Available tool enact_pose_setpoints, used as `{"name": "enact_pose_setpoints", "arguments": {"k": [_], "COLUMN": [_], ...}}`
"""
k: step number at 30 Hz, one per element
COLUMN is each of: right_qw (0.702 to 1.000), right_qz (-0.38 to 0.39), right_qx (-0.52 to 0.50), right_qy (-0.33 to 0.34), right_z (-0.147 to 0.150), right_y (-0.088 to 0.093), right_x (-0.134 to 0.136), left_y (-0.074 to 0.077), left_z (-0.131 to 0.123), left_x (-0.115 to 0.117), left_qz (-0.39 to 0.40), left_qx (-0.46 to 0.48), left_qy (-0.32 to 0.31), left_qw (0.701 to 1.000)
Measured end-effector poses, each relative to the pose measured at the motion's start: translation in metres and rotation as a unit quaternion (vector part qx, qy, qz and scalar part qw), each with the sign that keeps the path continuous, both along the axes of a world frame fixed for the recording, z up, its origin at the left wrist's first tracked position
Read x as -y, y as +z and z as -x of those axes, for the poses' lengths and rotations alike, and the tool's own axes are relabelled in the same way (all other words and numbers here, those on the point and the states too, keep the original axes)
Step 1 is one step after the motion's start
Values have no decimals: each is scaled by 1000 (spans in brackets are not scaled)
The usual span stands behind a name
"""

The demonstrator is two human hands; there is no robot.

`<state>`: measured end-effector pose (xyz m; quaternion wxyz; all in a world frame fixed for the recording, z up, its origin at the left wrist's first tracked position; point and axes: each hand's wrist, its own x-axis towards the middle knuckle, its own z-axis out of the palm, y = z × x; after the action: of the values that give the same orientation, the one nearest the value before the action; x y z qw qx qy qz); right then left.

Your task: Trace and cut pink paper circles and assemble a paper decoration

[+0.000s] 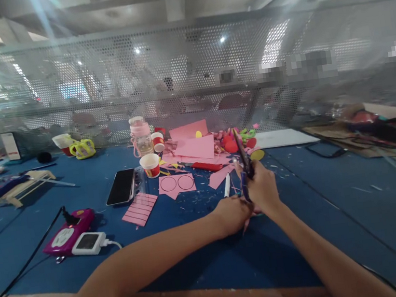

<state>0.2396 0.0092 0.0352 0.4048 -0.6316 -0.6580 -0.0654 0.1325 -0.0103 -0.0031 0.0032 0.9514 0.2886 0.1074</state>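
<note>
My right hand [261,186] is closed round a pair of dark scissors [244,157], whose blades point up and away from me. My left hand [233,214] sits just left of it and below, fingers curled on a small pink piece of paper [247,222] that pokes out under the hands. Both hands hover over the blue table [304,232]. Ahead of them lie a white pen [226,185], a pink sheet with two drawn circles [176,184] and a pink lined paper [140,208].
A heap of pink paper and coloured scraps [201,145] lies behind the hands. A phone [121,186], paper cups [150,165], a bottle [140,136], a purple power strip [72,231] with a white charger [88,243] stand at left. A perforated metal screen [188,72] closes the back.
</note>
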Motion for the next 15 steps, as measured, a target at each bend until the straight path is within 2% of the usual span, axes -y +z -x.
{"name": "enact_pose_setpoints", "arguments": {"k": [2,4,6,7,9,10,12,14,15], "right_qw": [999,994,968,941,864,842,766,731,723], "right_qz": [-9,-3,58,102,185,206,244,256,256], "right_qx": [-45,-104,-224,-288,-400,-419,-490,-517,-524], "right_qy": [9,27,99,147,243,271,339,365,370], "right_z": [-2,-3,2,7,22,31,49,65,72], "right_y": [3,5,5,4,1,-1,-3,-3,-2], "right_x": [1,2,4,6,10,13,16,16,14], "left_y": [3,8,13,15,14,13,7,1,-1], "left_z": [18,43,72,87,112,122,134,138,138], "left_x": [1,2,1,0,-3,-5,-10,-13,-14], "left_qz": [-85,-160,-181,-177,-153,-150,-149,-143,-135], "left_qx": [8,64,120,151,213,246,314,351,356], "left_qy": [-37,-24,-5,10,55,65,87,86,84], "left_qw": [996,985,976,972,963,956,934,922,921]}}
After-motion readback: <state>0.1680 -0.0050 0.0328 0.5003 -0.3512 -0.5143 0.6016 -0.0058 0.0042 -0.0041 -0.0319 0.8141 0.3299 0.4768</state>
